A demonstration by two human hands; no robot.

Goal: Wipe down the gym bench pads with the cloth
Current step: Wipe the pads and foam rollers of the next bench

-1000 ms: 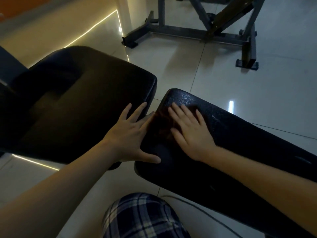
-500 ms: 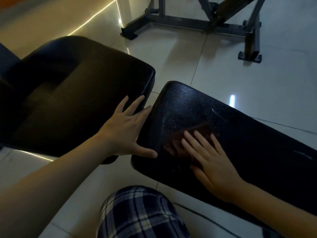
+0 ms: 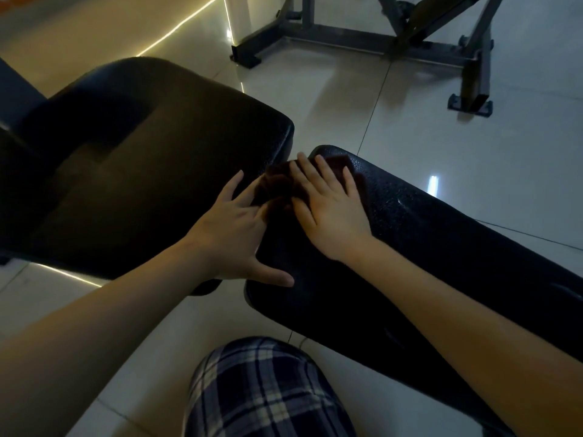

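Two black bench pads lie side by side with a narrow gap between them: a wide one (image 3: 142,171) on the left and a long one (image 3: 426,247) running to the right. A dark brown cloth (image 3: 277,184) lies bunched at the far left corner of the long pad. My right hand (image 3: 331,212) presses flat on the cloth with straight fingers. My left hand (image 3: 233,238) rests spread across the gap, its fingers on the wide pad's edge beside the cloth and its thumb on the long pad.
A grey metal frame of gym equipment (image 3: 410,48) stands on the glossy tiled floor (image 3: 457,152) beyond the pads. A lit strip (image 3: 176,33) runs along the floor at the back left. My knee in plaid fabric (image 3: 268,389) is at the bottom.
My right hand has slid the cloth from the middle of the long pad back up to its far left corner. My left hand has stayed across the gap.
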